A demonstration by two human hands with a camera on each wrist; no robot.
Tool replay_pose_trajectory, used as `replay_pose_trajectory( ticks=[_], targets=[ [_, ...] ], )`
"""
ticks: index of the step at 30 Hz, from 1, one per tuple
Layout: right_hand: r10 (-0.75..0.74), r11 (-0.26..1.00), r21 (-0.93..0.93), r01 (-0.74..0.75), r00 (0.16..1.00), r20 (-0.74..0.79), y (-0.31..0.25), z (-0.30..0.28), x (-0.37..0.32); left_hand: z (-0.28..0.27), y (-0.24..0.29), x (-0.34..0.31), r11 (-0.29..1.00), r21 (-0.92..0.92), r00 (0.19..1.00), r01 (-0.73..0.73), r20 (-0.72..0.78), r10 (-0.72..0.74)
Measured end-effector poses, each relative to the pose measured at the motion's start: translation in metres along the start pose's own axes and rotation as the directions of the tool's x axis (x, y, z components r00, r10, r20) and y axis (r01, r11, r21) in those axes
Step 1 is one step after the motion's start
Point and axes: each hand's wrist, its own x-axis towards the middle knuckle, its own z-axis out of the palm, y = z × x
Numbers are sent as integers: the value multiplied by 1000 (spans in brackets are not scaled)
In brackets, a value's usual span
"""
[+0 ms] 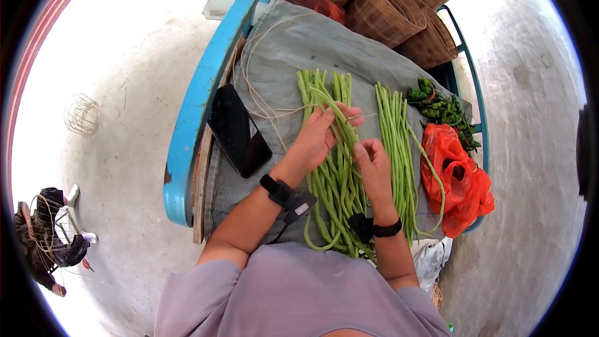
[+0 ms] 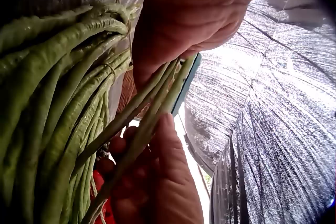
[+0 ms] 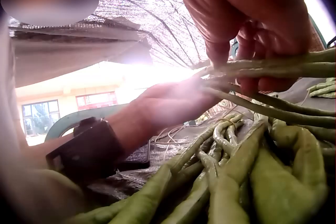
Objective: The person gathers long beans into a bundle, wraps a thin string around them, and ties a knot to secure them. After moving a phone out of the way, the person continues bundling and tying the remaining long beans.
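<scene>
Several long green beans (image 1: pixel 345 126) are gripped between the two hands above a bean pile (image 1: pixel 337 193) on the grey cloth. The left hand (image 1: pixel 317 136) curls its thumb and fingers round them near their upper ends. Lower down, the right hand (image 1: pixel 374 167) pinches the same beans between thumb and fingers. In the left wrist view the held beans (image 2: pixel 147 124) run between the left hand (image 2: pixel 194 14) and the right hand (image 2: pixel 163 176). The right wrist view shows the right hand (image 3: pixel 252 19) over the held beans (image 3: pixel 283 69), with the left hand (image 3: pixel 168 103) beyond.
Another row of long beans (image 1: pixel 394 150) lies to the right, beside a red plastic bag (image 1: pixel 450 181) and dark green peppers (image 1: pixel 440 109). A black phone (image 1: pixel 238 131) and loose string (image 1: pixel 251 81) lie left. Wicker baskets (image 1: pixel 384 12) stand at the back; a blue rail (image 1: pixel 209 81) edges the cart.
</scene>
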Motion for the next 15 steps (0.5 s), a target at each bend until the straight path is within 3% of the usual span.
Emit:
replay_pose_trajectory(
  ticks=[7, 12, 15],
  targets=[
    [-48, 995, -94, 33, 986, -162, 2, 6, 3, 6, -6, 0, 998, -36, 998, -43, -36, 42],
    [-98, 977, -200, 69, 986, -138, 3, 7, 1, -3, -17, 2, 983, -165, 997, -81, -9, 81],
    [-138, 943, -314, 105, 987, -84, 0, 8, -2, 1, -17, 1, 987, -128, 993, -99, -80, 89]
  ],
)
